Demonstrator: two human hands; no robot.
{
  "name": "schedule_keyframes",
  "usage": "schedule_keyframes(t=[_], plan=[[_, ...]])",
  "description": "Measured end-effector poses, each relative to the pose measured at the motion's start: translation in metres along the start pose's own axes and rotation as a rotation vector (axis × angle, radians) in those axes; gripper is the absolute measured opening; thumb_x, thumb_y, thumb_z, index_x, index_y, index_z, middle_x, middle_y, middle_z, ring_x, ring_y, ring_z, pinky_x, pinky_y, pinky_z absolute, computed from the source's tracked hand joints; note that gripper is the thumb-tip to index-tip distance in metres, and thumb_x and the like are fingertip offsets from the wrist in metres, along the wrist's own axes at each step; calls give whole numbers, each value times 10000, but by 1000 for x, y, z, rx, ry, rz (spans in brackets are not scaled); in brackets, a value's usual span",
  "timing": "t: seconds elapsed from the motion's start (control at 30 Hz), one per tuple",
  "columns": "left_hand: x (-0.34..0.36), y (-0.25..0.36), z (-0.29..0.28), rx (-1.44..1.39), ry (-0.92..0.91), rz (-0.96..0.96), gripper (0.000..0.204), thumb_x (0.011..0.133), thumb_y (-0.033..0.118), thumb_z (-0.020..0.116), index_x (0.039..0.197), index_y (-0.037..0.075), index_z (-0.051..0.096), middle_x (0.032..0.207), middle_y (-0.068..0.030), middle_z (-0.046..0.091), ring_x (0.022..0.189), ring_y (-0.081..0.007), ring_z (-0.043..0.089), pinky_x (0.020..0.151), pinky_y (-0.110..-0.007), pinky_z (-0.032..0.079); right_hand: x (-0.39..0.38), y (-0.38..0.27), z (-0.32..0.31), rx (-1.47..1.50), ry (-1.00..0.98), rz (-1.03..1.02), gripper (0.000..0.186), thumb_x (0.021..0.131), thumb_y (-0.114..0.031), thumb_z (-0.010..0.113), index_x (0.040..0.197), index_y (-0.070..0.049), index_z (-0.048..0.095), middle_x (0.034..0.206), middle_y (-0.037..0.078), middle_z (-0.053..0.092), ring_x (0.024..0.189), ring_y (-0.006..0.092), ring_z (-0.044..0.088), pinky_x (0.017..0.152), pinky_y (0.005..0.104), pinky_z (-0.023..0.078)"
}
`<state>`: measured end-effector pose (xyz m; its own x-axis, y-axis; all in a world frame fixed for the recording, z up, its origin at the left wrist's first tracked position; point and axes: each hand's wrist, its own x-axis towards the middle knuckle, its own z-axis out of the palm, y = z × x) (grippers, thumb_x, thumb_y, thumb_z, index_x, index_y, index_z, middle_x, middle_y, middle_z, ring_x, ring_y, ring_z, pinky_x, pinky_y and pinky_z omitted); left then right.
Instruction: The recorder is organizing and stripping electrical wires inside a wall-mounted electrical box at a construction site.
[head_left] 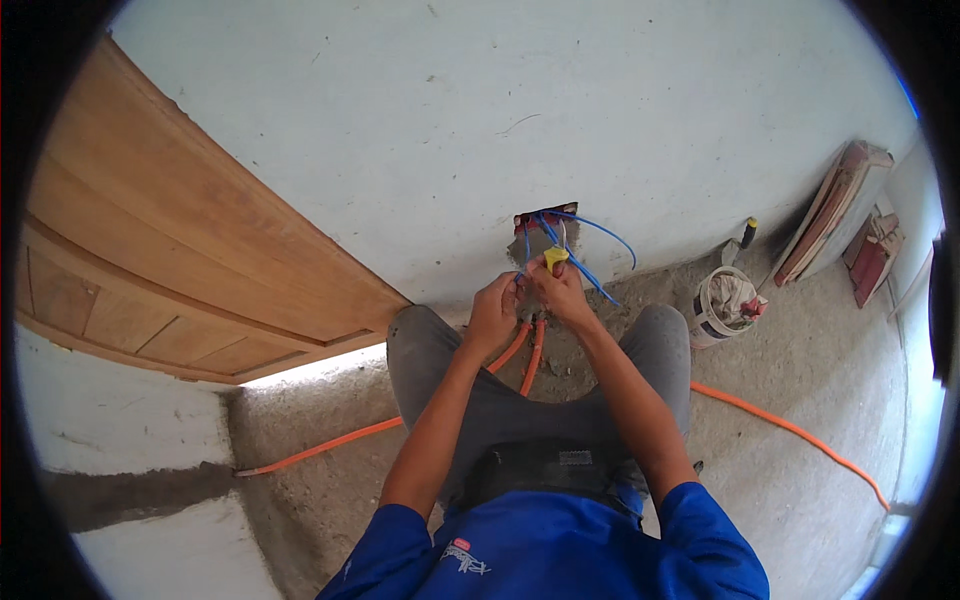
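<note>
Blue wires (585,250) spill out of a small box (545,232) cut low into the pale plastered wall (420,120), just above both hands. The person squats close to it, knees on either side of the forearms.

The right hand (563,292) is closed around a yellow-handled tool (555,258), its tip pointing up toward the box; what kind of tool it is, and whether it bites on a wire, is too small to tell. The left hand (493,312) sits just beside the right one, fingers curled and pinched together as if on a wire end, though what it actually grips cannot be made out.

Orange conduit (525,355) drops from below the hands, between the knees, and runs off across the rough floor (330,430) to both sides. A bucket (720,305) with a rag and a screwdriver (742,238) stand to the right of the right hand, near stacked tiles (835,210) leaning on the wall. A wooden door (170,250) stands to the left of the left hand.

Several things look risky. The hands are nearly touching, so a slip of the tool could nick the left fingers. Too hard a squeeze could cut through copper strands or shear a wire too short to reach. The loose blue loops could tangle or get pulled back into the conduit. If the wires are live, bare ends mean shock. The conduit on the floor is a trip hazard on standing.
</note>
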<state>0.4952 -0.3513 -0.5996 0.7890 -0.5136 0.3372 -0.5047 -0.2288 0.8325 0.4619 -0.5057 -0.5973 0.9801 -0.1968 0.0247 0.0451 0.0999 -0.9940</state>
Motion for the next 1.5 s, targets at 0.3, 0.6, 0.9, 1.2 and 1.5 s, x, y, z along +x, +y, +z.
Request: schedule_keyframes(t=[0.3, 0.6, 0.9, 1.2, 1.5], plan=[[-3, -8, -5, -411, 55, -277, 257, 991, 141, 393, 1107, -2, 572, 708, 7, 470, 636, -73, 417, 590, -248, 369, -29, -29, -14, -613, -35, -212, 394, 932, -339, 559, 1073, 25, 506, 863, 184, 580, 771, 303, 569, 703, 416, 447], [0, 14, -5, -165, 37, -240, 236, 975, 180, 403, 957, -13, 539, 712, -83, 511, 650, -147, 476, 628, -320, 414, -16, -25, -25, -761, -144, -370, 418, 888, -325, 627, 1145, -8, 537, 965, 207, 605, 874, 385, 604, 732, 423, 475], [7, 41, 1, -53, 96, -203, 317, 939, 300, 517, 845, -3, 511, 657, -112, 524, 594, -203, 500, 590, -366, 421, -10, -17, -26, -815, -8, -454, 395, 844, -283, 663, 1120, -10, 591, 943, 211, 639, 844, 387, 636, 717, 442, 502], [9, 28, 10, 142, 134, -188, 530, 867, 419, 680, 672, 10, 405, 539, -79, 377, 524, -174, 333, 470, -350, 336, -9, -7, -18, -807, 134, -525, 354, 783, -211, 684, 1089, -39, 639, 886, 166, 675, 749, 331, 670, 654, 410, 536], [6, 21, 21, 8, 205, -170, 572, 836, 457, 706, 643, 2, 418, 531, -24, 335, 533, -132, 283, 459, -327, 284, -16, 4, -14, -931, 341, -749, 365, 733, -133, 704, 1069, -7, 639, 846, 155, 672, 704, 302, 667, 592, 381, 531]])
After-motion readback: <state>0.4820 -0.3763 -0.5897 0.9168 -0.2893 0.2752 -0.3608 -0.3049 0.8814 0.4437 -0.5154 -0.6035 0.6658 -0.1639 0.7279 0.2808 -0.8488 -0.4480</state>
